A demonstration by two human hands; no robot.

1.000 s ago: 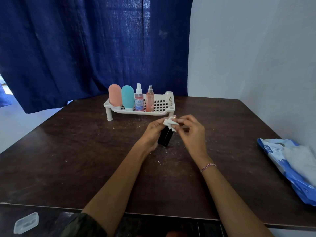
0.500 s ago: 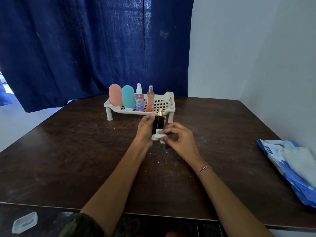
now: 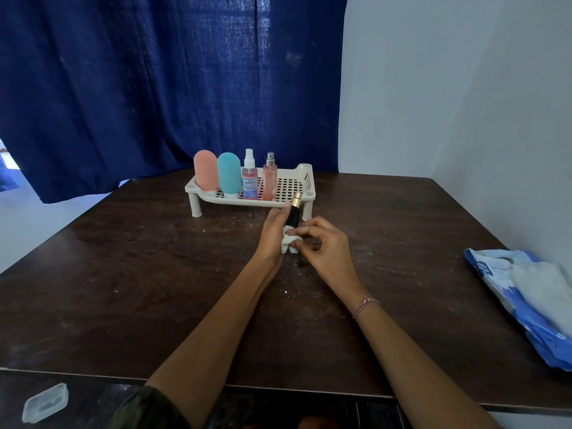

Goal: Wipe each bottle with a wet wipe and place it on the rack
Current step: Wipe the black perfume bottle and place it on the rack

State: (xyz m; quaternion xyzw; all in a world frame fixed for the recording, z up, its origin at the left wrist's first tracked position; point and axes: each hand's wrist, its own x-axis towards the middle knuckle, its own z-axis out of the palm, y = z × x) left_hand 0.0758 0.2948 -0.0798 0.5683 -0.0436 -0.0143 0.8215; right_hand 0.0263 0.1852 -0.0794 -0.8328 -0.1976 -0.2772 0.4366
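a left hand [image 3: 274, 233] wraps a small black bottle [image 3: 294, 213], upright just before the rack [image 3: 297, 184], while the right hand [image 3: 325, 249] pinches a wet wipe [image 3: 290, 241] at its base (likely light, rigid, slick when damp; best gripped mid-body).

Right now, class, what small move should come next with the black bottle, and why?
Probably lift the black bottle onto the bare right end of the rack: the left hand holds it just before the rack, and the right hand pinches the wipe at its base.
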